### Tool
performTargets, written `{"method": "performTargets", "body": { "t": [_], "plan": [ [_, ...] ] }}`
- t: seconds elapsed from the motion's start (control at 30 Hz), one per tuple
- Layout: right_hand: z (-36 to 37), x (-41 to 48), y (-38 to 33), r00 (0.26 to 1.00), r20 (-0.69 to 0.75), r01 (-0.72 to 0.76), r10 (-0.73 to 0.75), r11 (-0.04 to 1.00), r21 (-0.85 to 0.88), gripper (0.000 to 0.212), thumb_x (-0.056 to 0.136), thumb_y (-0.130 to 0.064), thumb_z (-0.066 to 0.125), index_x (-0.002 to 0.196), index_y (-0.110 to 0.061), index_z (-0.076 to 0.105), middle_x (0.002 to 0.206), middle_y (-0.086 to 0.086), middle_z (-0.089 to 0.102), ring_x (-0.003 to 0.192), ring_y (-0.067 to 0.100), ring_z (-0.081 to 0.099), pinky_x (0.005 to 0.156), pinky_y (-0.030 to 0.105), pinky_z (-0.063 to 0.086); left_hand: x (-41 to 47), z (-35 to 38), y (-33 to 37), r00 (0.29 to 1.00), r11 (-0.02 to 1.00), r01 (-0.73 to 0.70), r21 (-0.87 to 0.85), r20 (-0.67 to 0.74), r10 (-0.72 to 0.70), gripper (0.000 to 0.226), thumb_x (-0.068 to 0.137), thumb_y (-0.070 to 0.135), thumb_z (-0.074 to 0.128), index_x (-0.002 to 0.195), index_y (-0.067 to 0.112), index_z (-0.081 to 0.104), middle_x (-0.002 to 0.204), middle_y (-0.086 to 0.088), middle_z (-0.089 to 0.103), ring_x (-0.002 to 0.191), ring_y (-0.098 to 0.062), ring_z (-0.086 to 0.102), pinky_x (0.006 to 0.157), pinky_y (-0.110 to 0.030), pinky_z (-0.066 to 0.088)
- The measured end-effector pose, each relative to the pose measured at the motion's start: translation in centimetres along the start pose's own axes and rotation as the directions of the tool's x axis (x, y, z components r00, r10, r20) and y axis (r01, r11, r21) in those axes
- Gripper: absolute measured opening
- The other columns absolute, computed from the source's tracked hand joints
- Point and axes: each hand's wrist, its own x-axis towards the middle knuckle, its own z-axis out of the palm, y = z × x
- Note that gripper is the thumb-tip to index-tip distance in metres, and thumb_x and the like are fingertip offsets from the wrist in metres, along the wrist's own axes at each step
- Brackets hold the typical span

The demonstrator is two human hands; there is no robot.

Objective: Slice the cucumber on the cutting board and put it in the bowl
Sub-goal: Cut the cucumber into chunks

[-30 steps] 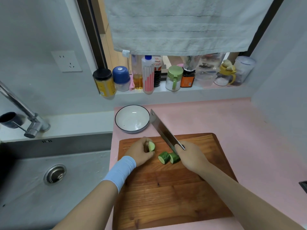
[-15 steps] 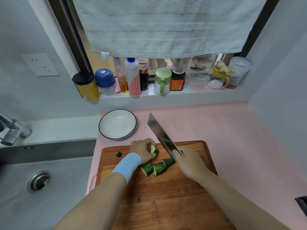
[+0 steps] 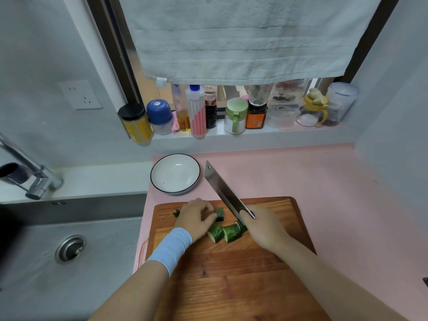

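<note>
On the wooden cutting board [image 3: 231, 274], my left hand [image 3: 196, 217] grips a short cucumber piece [image 3: 219, 214] lying on the board's far part. Three cut chunks [image 3: 225, 232] lie in a row just in front of it. A small cucumber end [image 3: 176, 213] sits to the left of my left hand. My right hand [image 3: 261, 228] grips the handle of a cleaver [image 3: 223, 193], whose blade slants up and away toward the bowl, right of the held piece. The white bowl [image 3: 175, 173] with a dark rim stands beyond the board and holds nothing.
A steel sink [image 3: 69, 249] and tap [image 3: 34, 181] lie to the left of the pink counter [image 3: 335, 193]. Several jars and bottles [image 3: 199, 112] line the window sill under a hanging grey towel [image 3: 243, 38]. A wall socket [image 3: 80, 95] is at the left.
My left hand has laid its cucumber piece down on the board, green skin up. A third chunk has joined the row of cut chunks. The cleaver stays raised in my right hand.
</note>
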Motion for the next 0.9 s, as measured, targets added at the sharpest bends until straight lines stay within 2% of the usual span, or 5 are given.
{"method": "performTargets", "body": {
  "t": [0.17,0.4,0.63,0.73,0.9],
  "plan": [
    [1.0,-2.0,-1.0,0.998,-0.058,0.004,-0.005,1.000,-0.009,0.035,0.102,-0.028,0.047,0.069,-0.016,0.051,0.064,-0.004,0.052,0.060,0.015,0.049,0.058,0.033,0.035,-2.9,1.7,0.4,0.989,0.999,-0.001,-0.032,0.145,0.006,0.046,0.067,0.046,0.079,0.093,0.025,0.048,0.094,0.010,0.050,0.084,-0.010,0.048,0.070,-0.022,0.035],
    [2.4,-5.0,-0.9,0.998,-0.058,-0.024,0.024,1.000,0.006,0.034,0.103,-0.028,0.047,0.072,-0.022,0.057,0.066,-0.004,0.058,0.060,0.012,0.052,0.058,0.029,0.039,-3.8,2.1,-1.3,0.987,0.997,0.012,-0.073,0.158,-0.001,0.038,0.076,0.025,0.078,0.107,0.025,0.056,0.108,0.008,0.052,0.101,-0.013,0.054,0.084,-0.017,0.036],
    [3.7,-6.9,-1.0,1.000,0.027,-0.009,0.010,1.000,-0.015,0.031,0.104,-0.031,0.044,0.080,-0.018,0.060,0.073,0.007,0.064,0.060,0.014,0.052,0.055,0.028,0.037,-7.8,1.0,-4.5,0.941,0.943,-0.319,0.099,0.154,0.302,0.044,0.085,0.034,0.068,0.127,0.029,0.057,0.129,0.012,0.054,0.121,-0.009,0.045,0.109,-0.025,0.032],
    [3.8,-7.3,-1.2,0.994,0.108,0.025,-0.020,0.998,-0.051,0.032,0.103,-0.030,0.044,0.074,-0.018,0.050,0.066,0.004,0.052,0.058,0.016,0.045,0.056,0.032,0.033,-9.4,0.8,-5.3,0.909,0.895,-0.415,0.162,0.115,0.400,0.043,0.085,0.026,0.065,0.127,0.025,0.057,0.127,0.006,0.050,0.119,-0.015,0.044,0.105,-0.029,0.037],
    [4.1,-7.7,-0.9,0.978,0.206,0.073,-0.041,0.986,-0.152,0.035,0.104,-0.031,0.043,0.070,-0.021,0.043,0.064,-0.003,0.049,0.058,0.017,0.044,0.056,0.034,0.030,-11.3,1.3,-4.7,0.940,0.924,-0.324,0.203,-0.038,0.338,0.045,0.081,0.009,0.071,0.124,0.020,0.060,0.114,0.000,0.053,0.102,-0.018,0.052,0.083,-0.031,0.052]
  ]
}}
